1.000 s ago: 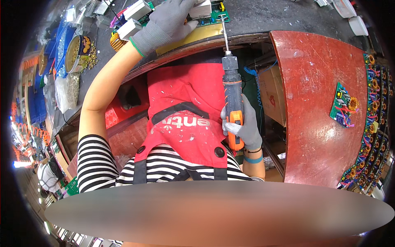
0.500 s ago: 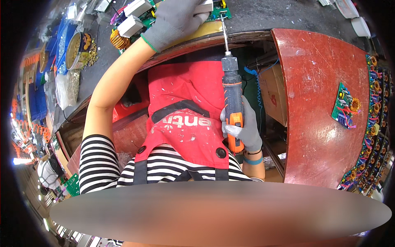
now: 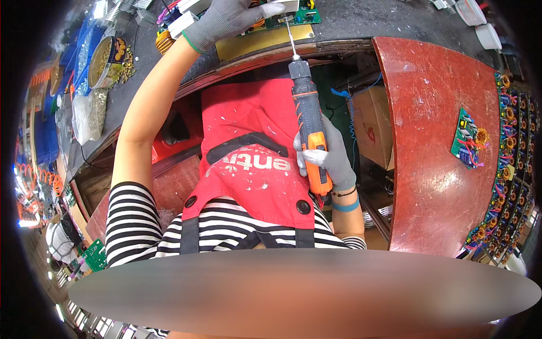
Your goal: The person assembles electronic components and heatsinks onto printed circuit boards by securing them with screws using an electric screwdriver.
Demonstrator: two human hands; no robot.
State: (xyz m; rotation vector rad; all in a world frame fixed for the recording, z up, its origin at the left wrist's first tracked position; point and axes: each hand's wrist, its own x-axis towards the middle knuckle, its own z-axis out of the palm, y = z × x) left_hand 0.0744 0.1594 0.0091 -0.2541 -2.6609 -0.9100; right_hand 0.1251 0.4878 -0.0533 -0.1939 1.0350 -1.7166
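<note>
My right hand [image 3: 334,161], in a grey glove, is wrapped round a black-and-orange electric screwdriver [image 3: 312,127]. Its long bit points away from me and meets the near edge of a green circuit board [image 3: 307,15], just below a silver heat sink [image 3: 288,5]. My gloved left hand [image 3: 228,24] reaches over the board from the left, its thumb against the heat sink; its other fingers are partly cut off by the top of the view. Under the board's near side lies a yellow plate [image 3: 262,42]. A copper-wound coil [image 3: 164,42] and another silver heat sink [image 3: 183,24] are left of my left hand.
A tub of small brass-coloured parts [image 3: 107,62] and a clear bag [image 3: 90,118] stand on the dark bench at left. At right, a red board [image 3: 426,141] carries one circuit board [image 3: 467,140], with rows of coiled boards [image 3: 511,147] beyond. White containers [image 3: 488,37] sit far right.
The screwdriver and my right hand have moved left, and its bit now slants left toward the board's edge. My left hand has shifted slightly left and away, uncovering more of the yellow plate.
</note>
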